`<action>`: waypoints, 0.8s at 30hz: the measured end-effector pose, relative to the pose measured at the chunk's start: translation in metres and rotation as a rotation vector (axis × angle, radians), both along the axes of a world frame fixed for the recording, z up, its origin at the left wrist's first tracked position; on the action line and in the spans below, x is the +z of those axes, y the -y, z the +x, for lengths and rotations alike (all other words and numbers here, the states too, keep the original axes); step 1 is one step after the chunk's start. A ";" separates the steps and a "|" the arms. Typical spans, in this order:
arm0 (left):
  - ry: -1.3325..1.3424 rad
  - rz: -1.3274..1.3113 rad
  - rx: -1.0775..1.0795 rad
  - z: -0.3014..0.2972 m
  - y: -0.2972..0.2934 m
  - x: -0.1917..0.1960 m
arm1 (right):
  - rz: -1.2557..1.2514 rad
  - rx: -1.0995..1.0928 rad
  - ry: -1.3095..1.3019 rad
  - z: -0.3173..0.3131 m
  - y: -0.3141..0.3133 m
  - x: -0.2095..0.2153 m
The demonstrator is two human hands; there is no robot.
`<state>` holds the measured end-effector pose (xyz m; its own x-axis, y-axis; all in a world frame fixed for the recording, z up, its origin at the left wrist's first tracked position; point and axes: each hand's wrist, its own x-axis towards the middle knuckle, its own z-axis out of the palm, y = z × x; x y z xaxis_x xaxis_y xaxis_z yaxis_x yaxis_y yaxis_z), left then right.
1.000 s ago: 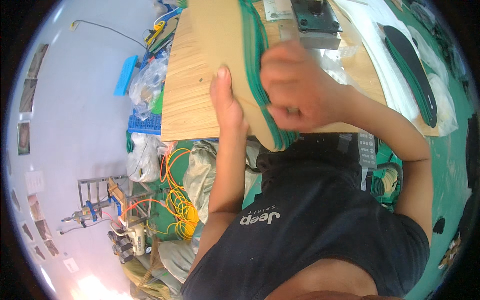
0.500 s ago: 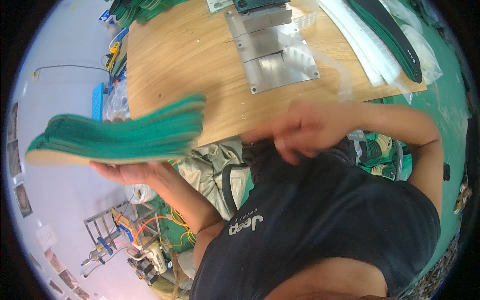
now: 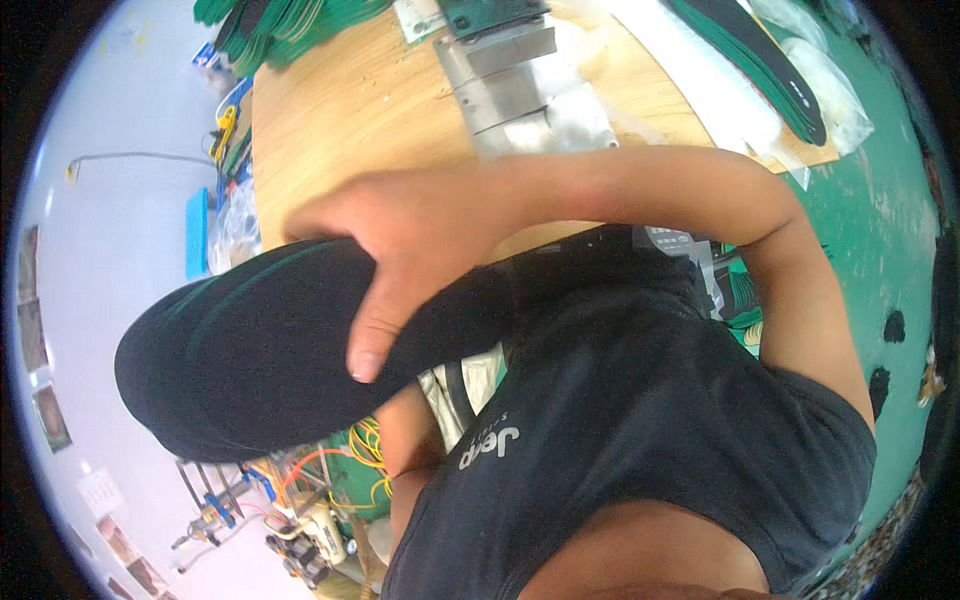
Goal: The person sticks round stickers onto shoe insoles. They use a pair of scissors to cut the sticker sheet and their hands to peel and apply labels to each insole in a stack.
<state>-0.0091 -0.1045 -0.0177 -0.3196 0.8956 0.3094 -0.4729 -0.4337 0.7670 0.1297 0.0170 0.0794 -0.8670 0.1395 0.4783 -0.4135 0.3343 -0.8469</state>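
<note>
Right hand (image 3: pixel 410 225) and left forearm (image 3: pixel 408 430) are both in view, but the left hand itself is hidden behind the single insole stack (image 3: pixel 240 350), so its grip cannot be told. The right hand grasps that stack, its one visible thumb laid across the black upper face and its blurred fingers bent over the far edge. The stack is held up at the near left, off the table, its broad rounded end pointing left; thin green edges show, but the layers cannot be counted.

One wooden table (image 3: pixel 340 110) spreads beyond. On it, at the far left, lie heaped green insoles (image 3: pixel 310 35), too overlapped to count. Far in the middle stands one metal fixture with a steel plate (image 3: pixel 545 125), and the right forearm (image 3: pixel 640 185) crosses in front of the table's near edge. At the far right, one black-topped insole pile (image 3: pixel 765 70) lies beside white sheets (image 3: pixel 685 75), with clear plastic (image 3: pixel 835 105) next to it.

Left of the table is one blue plastic panel (image 3: pixel 197 235). Near left, the held stack partly blocks a metal frame with a clamp (image 3: pixel 215 510); yellow hoses (image 3: pixel 368 445) lie beside it.
</note>
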 end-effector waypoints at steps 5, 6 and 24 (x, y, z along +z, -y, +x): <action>-0.213 0.113 0.592 -0.103 0.008 0.030 | 0.509 -0.269 0.096 -0.021 -0.009 0.025; -0.322 0.155 0.601 -0.119 0.009 0.033 | 0.609 -0.295 0.206 -0.020 -0.011 0.029; -1.402 -0.131 0.205 -0.041 -0.039 0.033 | 0.936 -0.718 0.401 0.133 -0.057 -0.061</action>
<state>-0.0505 -0.0657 0.0155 0.0517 0.9181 0.3930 0.7610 -0.2910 0.5798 0.2630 0.0737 0.0180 -0.8433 0.3908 0.3689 0.3449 0.9200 -0.1860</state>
